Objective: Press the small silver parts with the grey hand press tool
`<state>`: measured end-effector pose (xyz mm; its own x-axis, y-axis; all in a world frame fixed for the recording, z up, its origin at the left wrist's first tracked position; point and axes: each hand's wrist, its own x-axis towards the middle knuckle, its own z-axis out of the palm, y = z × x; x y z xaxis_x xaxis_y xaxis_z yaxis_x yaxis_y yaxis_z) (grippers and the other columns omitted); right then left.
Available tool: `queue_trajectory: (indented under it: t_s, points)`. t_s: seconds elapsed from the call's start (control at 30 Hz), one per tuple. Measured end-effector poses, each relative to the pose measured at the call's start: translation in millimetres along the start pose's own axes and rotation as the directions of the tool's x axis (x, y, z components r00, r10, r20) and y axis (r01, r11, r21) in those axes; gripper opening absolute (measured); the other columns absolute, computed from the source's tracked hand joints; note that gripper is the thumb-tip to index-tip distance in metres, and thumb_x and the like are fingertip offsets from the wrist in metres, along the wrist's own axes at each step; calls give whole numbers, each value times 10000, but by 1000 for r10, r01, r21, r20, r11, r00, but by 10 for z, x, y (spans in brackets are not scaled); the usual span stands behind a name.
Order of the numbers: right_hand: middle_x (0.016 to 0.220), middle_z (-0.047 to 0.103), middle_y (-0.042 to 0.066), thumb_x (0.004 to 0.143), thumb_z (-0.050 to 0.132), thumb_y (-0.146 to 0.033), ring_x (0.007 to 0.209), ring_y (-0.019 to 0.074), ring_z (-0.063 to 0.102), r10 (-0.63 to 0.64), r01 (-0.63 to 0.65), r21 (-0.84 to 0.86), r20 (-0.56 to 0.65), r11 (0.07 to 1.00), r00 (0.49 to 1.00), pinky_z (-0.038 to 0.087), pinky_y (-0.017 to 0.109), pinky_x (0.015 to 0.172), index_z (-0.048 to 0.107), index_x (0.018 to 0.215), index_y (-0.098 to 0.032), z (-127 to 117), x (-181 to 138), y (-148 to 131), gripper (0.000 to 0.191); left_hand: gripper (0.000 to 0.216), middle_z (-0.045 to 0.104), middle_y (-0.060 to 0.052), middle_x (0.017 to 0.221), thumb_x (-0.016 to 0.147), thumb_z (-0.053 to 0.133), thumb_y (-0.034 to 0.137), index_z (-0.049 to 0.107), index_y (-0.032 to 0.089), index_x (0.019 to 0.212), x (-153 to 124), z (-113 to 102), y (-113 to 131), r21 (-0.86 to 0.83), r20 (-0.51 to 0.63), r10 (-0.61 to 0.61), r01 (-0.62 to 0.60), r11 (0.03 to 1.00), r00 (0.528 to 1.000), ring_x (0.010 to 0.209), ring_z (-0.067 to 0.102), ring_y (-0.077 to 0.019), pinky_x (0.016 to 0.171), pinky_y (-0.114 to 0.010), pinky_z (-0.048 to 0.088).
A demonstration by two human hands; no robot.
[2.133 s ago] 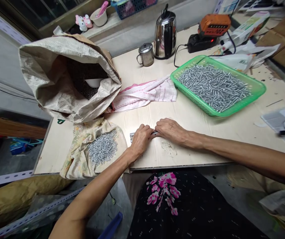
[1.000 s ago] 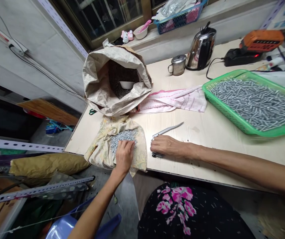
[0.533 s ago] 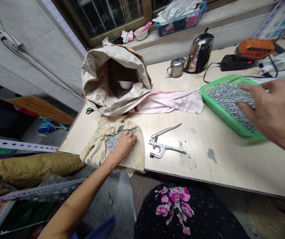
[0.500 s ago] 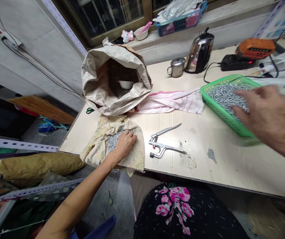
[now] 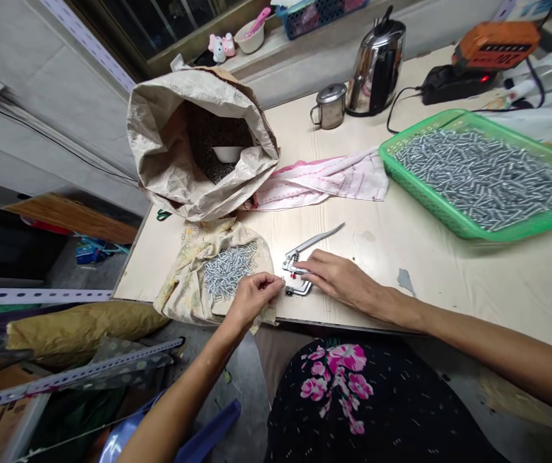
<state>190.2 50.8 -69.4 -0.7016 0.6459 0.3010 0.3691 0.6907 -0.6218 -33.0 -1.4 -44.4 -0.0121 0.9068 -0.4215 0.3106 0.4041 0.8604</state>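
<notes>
A pair of silver spring-loaded pliers (image 5: 315, 239) lies on the table, its handles spread. My right hand (image 5: 341, 280) reaches over its lower handle, hiding it. Thumb and fingers are closed at the tool's body, and whatever lies between them I cannot make out. My left hand (image 5: 258, 296) pinches a tiny metal piece (image 5: 282, 279) beside the pliers' jaw; its exact shape is too small to tell. Left of that hand, a pile of small silver metal pins (image 5: 228, 270) rests on a patterned yellow cloth (image 5: 179, 289).
A green basket (image 5: 442, 222) of silver metal pins stands at the right. Behind are an open sack (image 5: 155, 148) with a white scoop (image 5: 228, 154), a pink-white towel (image 5: 348, 177), a metal mug (image 5: 331, 109), a kettle (image 5: 377, 64) and an orange battery (image 5: 495, 45) on a charger.
My right hand has left the green basket and come to the pliers. My left hand has moved right, off the pin pile to the pliers' jaw, with its fingertips pinched. The camera view has shifted.
</notes>
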Motion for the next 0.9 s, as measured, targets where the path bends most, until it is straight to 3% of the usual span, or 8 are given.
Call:
queue_trajectory:
  t_s: [0.13, 0.23, 0.37, 0.43, 0.5, 0.6, 0.73, 0.9]
  points:
    - [858, 547, 42, 1026, 395, -271, 763, 141, 527, -128, 132, 194, -35, 972, 991, 450, 269, 667, 657, 1069, -172, 76, 107, -98, 283, 398, 617, 1, 654, 611, 873, 398, 690, 96, 793, -42, 147, 48, -408, 140, -127, 174, 896, 982, 543, 529, -68, 553, -190, 460]
    - [855, 529, 39, 1015, 403, -223, 763, 138, 528, -38, 68, 260, -117, 963, 992, 468, 277, 668, 655, 1013, -163, 197, 128, -135, 258, 355, 645, -18, 705, 615, 898, 275, 684, 91, 833, -38, 209, 67, -608, 205, -206, 290, 739, 957, 598, 591, -68, 621, -174, 521]
    - [917, 529, 46, 1006, 415, -204, 848, 150, 554, 6, 55, 279, -212, 959, 977, 503, 303, 748, 625, 1048, -175, 291, 92, -140, 217, 264, 637, -6, 701, 657, 870, 181, 675, 99, 815, -30, 281, 32, -733, 200, -231, 302, 610, 952, 599, 593, -53, 614, -149, 527]
    - [960, 542, 58, 1009, 411, -214, 878, 160, 560, 14, 24, 202, -184, 979, 983, 504, 310, 763, 589, 1157, -178, 252, 31, -112, 235, 315, 649, -7, 692, 619, 893, 225, 687, 94, 818, -17, 282, -2, -691, 153, -220, 264, 672, 963, 565, 576, -47, 580, -148, 512]
    - [971, 558, 73, 997, 443, -235, 871, 184, 555, 61, -59, 18, -112, 998, 992, 492, 321, 737, 557, 1220, -165, 162, -64, -47, 260, 384, 668, -10, 684, 588, 902, 280, 707, 91, 861, 7, 254, -41, -577, 29, -185, 168, 799, 982, 543, 568, -51, 557, -156, 494]
    - [940, 570, 88, 959, 522, -259, 808, 204, 536, 157, -148, -295, 9, 944, 988, 447, 325, 676, 602, 1070, -142, 22, -237, 105, 180, 404, 675, -3, 654, 601, 866, 332, 723, 99, 899, 53, 200, -101, -338, -155, -106, 48, 940, 982, 529, 567, -72, 552, -187, 480]
    - [879, 571, 66, 973, 437, -190, 697, 160, 505, 179, -121, -390, 116, 913, 977, 371, 296, 596, 597, 918, -152, -19, -403, 269, 173, 329, 635, 12, 592, 643, 797, 383, 711, 117, 816, 95, 195, -143, -158, -177, -51, 22, 987, 983, 523, 547, -89, 544, -211, 454]
    - [805, 554, 51, 970, 334, -86, 633, 143, 438, 19, 11, -425, 67, 905, 998, 310, 301, 557, 564, 822, -159, 1, -431, 258, 284, 386, 634, -3, 637, 595, 805, 453, 697, 120, 756, 115, 237, -148, -122, -172, -107, 87, 989, 979, 517, 503, -74, 489, -193, 397]
